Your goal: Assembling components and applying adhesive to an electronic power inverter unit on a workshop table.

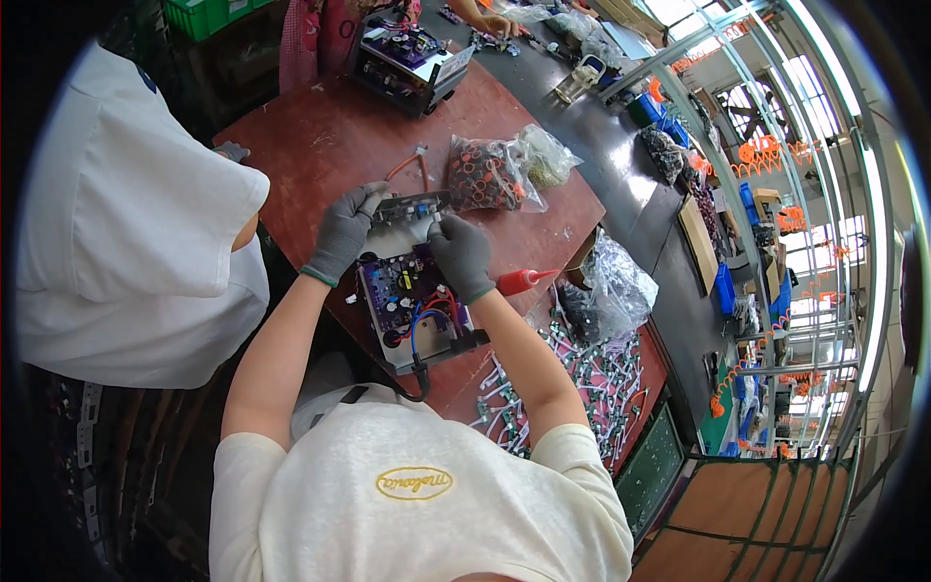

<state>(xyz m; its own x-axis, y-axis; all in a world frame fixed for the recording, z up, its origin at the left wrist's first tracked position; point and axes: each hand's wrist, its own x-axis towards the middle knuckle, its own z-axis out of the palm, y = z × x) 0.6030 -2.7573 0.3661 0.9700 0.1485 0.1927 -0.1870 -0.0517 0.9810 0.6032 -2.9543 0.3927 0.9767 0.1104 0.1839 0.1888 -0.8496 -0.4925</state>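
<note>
Both my hands wear grey gloves. My left hand (346,228) grips the left end of a narrow grey metal plate (411,206) held over the brown table (320,145). My right hand (461,254) pinches the plate's right end. Just below the hands lies an open unit with a purple circuit board (402,286) and red and blue wires (427,318) on a pale metal base. A black cable runs off its near edge.
A clear bag of dark ring parts (483,175) and orange-handled cutters (412,165) lie beyond the plate. A red squeeze bottle (524,281) lies at right, with several small wired parts (572,373) spread below it. A person in white (136,213) stands at left. Another open unit (402,58) sits at the far edge.
</note>
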